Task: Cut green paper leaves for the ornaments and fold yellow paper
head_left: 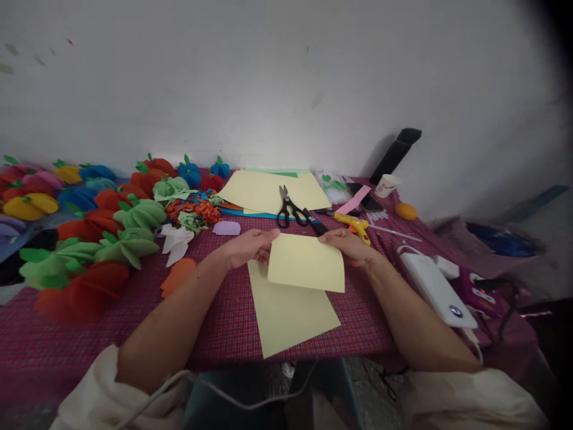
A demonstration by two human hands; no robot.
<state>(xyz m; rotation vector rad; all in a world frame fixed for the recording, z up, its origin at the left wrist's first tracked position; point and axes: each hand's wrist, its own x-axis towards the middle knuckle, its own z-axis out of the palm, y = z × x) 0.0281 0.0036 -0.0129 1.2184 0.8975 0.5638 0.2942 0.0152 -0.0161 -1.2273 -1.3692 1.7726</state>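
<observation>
Both hands grip a pale yellow sheet of paper (307,263) by its upper corners, tilted above the table. My left hand (253,246) pinches the upper left corner. The upper right corner is held between the fingers of my right hand (347,245). Beneath it, a second pale yellow sheet (290,322) lies flat near the table's front edge. Black-handled scissors (289,209) rest just beyond the hands, on a stack of large yellow sheets (259,190). Beside my right hand lies a yellow glue gun (353,224).
Colourful paper pumpkins (138,214) crowd the left side, with paper scraps (194,212) next to them. At right are a white power bank (439,286), a purple power strip (481,292), an orange (406,211) and a paper cup (387,185). A white cable (242,406) crosses in front.
</observation>
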